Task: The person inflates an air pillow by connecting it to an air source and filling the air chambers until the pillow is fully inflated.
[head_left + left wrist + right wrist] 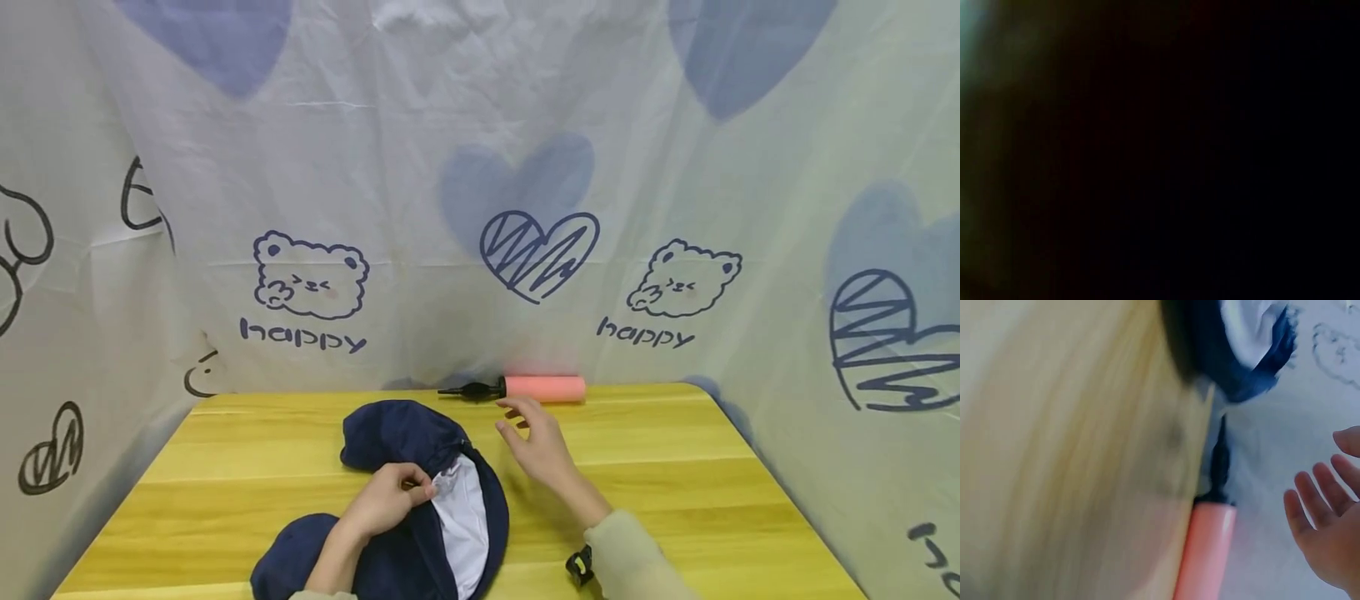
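Note:
A navy, U-shaped neck pillow (401, 425) lies on the table, split open along its curved side. White material (463, 525) shows inside the opening. My left hand (386, 500) pinches the edge of this opening between thumb and fingers, its wrist crossing over the pillow. To the right of the pillow, my right hand (542, 446) hovers with loosely bent fingers and holds nothing. In the right wrist view the fingers of that hand (1329, 519) are spread apart, beside a pink and black hand pump (1210, 544). The left wrist view is almost wholly dark.
The hand pump (543, 388) lies at the table's back edge, its black nozzle pointing left. A yellow wood-grain table (675, 467) spreads beneath everything. Printed white curtains (420, 208) close in the back and both sides. A black strap device (579, 567) sits by the right sleeve.

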A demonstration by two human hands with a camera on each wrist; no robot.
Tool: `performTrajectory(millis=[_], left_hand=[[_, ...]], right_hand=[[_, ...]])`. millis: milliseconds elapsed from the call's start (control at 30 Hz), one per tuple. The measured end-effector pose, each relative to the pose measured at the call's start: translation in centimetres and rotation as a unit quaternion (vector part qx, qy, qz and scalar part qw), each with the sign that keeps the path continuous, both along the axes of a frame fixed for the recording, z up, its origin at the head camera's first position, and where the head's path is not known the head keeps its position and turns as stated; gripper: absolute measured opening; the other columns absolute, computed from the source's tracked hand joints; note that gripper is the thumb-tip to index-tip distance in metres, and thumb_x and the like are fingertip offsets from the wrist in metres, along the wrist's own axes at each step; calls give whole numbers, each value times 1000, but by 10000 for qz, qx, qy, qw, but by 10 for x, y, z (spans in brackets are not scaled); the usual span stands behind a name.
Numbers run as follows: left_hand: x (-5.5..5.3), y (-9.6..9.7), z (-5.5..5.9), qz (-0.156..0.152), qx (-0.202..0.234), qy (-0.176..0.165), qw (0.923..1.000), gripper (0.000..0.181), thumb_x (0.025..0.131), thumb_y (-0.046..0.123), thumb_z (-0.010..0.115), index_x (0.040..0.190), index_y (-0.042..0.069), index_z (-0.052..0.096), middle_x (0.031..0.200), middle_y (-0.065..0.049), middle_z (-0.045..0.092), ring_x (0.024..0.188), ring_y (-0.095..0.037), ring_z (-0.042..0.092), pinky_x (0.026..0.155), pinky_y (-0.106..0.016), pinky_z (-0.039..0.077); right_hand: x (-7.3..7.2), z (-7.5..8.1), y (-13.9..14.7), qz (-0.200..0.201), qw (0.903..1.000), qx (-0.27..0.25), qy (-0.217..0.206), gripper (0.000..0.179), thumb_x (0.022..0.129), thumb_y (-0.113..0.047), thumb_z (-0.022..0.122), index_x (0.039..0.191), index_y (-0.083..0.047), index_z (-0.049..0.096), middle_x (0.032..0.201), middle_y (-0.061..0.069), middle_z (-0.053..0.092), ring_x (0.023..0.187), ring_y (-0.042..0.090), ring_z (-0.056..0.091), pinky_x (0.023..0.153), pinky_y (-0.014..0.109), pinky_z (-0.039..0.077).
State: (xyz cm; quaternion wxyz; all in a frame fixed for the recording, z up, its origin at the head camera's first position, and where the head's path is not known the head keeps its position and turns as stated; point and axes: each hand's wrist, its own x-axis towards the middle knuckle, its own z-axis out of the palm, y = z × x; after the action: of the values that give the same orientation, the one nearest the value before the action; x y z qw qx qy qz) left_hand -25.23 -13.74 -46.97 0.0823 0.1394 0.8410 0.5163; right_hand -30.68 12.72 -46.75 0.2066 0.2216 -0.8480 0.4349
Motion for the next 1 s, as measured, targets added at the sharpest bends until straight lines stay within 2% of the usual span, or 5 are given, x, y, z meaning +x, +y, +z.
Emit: performTrajectory(millis=[100, 267, 567, 800, 1000], left_hand=[[0, 0, -1, -43, 32, -2, 10000, 11, 98, 10, 71, 93, 0, 71, 89, -3, 67, 75, -16, 55, 68, -33, 45], [-1, 2, -3, -117, 71, -64, 9999, 12, 98, 10, 71, 92, 0, 71, 89, -2, 67, 75, -15, 56, 68, -32, 45], [-2, 1, -6, -143, 143, 18, 9998, 11, 97, 9, 72, 91, 0, 71, 88, -3, 67, 75, -16, 55, 68, -31, 45], [-3, -2, -7, -158, 133, -78, 9998, 12, 97, 11, 72, 92, 0, 72, 87, -2, 66, 75, -15, 56, 68, -31, 45], [-3, -4, -7, -168, 127, -114, 9997, 12, 97, 10, 71, 91, 0, 72, 84, -2, 64, 72, -16, 54, 66, -30, 44]], right_hand=[[-13, -5, 10, -292, 9990, 326, 107, 34, 98, -9, 71, 131, 1, 66, 127, 17, 66, 115, 37, 64, 96, 56, 52], [-36, -16, 26, -699, 9942, 817, 7, 39, 99, -14, 72, 135, 0, 64, 136, 17, 63, 128, 37, 59, 108, 54, 45], [-70, -24, 44, -802, 9896, 1168, -238, 53, 99, -15, 71, 145, 5, 55, 148, 26, 54, 140, 45, 47, 115, 61, 34], [-84, -22, 47, -1018, 9716, 2067, -534, 62, 100, -28, 70, 153, -3, 49, 158, 19, 46, 148, 43, 38, 119, 69, 17], [-90, -22, 43, -918, 9587, 2633, -568, 61, 101, -31, 68, 156, -12, 48, 160, 13, 45, 150, 42, 35, 118, 72, 15]])
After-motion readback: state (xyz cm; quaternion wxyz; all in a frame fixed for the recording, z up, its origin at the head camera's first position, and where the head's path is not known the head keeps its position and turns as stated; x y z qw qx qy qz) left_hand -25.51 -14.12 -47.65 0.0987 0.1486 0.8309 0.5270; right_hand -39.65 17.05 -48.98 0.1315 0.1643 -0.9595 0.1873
